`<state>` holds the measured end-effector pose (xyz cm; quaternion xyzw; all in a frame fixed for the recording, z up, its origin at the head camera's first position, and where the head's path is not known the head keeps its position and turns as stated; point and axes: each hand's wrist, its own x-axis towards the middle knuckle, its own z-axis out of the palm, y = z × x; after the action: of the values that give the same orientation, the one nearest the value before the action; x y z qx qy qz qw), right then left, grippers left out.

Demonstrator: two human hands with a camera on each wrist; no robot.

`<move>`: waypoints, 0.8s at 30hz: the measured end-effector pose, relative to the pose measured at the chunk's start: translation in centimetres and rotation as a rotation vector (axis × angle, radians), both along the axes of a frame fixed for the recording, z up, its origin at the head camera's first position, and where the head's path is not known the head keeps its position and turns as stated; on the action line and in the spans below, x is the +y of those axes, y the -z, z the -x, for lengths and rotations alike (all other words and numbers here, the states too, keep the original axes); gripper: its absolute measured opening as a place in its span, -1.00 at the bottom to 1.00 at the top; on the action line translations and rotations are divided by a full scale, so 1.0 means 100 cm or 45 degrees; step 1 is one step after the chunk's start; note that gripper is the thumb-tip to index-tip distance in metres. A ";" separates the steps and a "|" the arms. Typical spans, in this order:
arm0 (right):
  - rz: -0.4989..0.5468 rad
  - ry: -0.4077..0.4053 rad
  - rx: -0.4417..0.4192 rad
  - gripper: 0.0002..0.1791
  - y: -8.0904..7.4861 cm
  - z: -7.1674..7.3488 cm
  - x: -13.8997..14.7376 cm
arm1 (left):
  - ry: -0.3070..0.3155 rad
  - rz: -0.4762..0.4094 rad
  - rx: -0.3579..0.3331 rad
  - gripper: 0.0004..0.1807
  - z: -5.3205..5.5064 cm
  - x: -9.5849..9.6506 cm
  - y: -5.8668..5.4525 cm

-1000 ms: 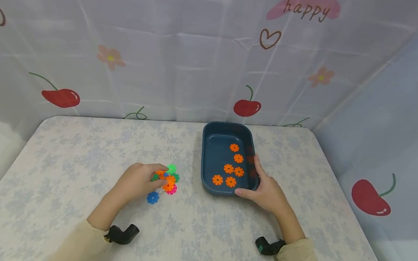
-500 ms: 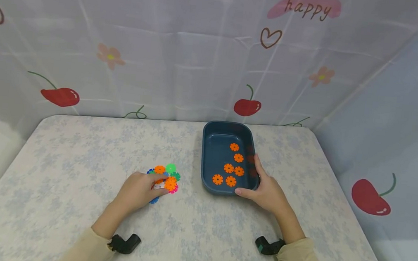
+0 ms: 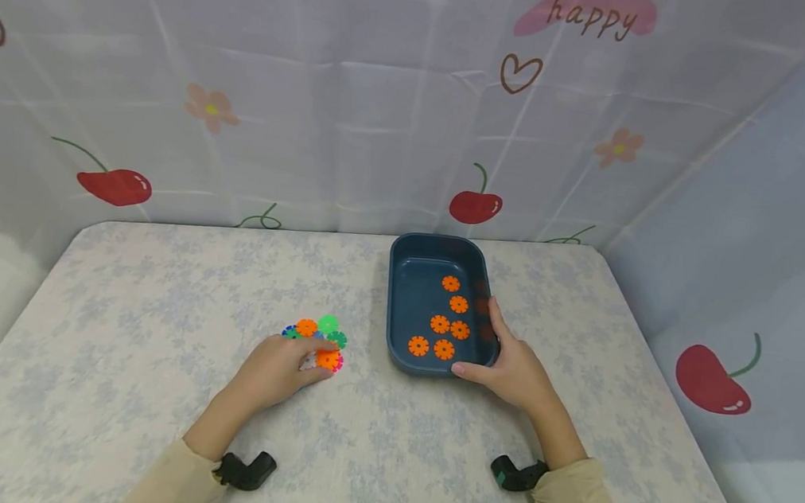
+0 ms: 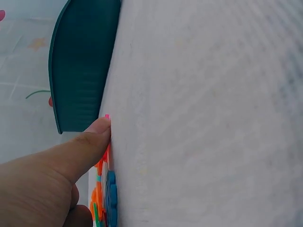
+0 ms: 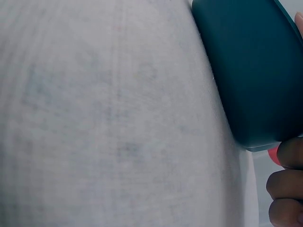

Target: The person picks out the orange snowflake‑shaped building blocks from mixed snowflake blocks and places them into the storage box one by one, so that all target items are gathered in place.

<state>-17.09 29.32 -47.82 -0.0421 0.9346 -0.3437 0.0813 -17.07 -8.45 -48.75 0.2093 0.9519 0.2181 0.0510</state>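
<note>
In the head view, my left hand (image 3: 279, 368) is at a small pile of colourful notched plastic discs, thumb and index finger on either side of an orange snowflake disc (image 3: 327, 359). Around it lie a light green disc (image 3: 327, 324), a darker green disc (image 3: 339, 339) and another orange disc (image 3: 306, 328); the hand hides part of the pile. The left wrist view has the thumb (image 4: 90, 142) low beside the discs' edges, a blue disc (image 4: 111, 198) among them. My right hand (image 3: 517, 369) grips the right near corner of a dark blue tray (image 3: 407, 284), thumb over the rim.
Several orange discs (image 3: 458, 304) lie flat and spread out inside the tray. A patterned cloth (image 3: 154, 302) covers the table. A printed curtain (image 3: 342, 118) hangs behind the table's far edge. Each wrist wears a black camera mount (image 3: 247, 471).
My left hand has shifted slightly right and toward me over the pile, its fingers moving to the orange disc at the pile's right side. The right hand and tray stay put.
</note>
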 end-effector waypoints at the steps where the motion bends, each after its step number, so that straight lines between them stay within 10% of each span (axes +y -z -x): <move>1: -0.001 -0.001 0.002 0.41 0.000 0.000 0.000 | -0.003 -0.002 0.000 -0.55 0.000 0.000 0.001; 15: -0.013 0.003 -0.004 0.40 0.001 0.000 0.000 | -0.042 -0.074 0.002 -0.56 -0.001 0.003 0.000; 24: -0.005 0.002 -0.003 0.40 0.000 0.000 0.000 | -0.051 -0.185 0.010 -0.60 0.007 0.016 -0.020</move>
<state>-17.09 29.34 -47.82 -0.0409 0.9353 -0.3418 0.0821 -17.78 -6.87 -46.74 0.1941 0.9377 0.2869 0.0278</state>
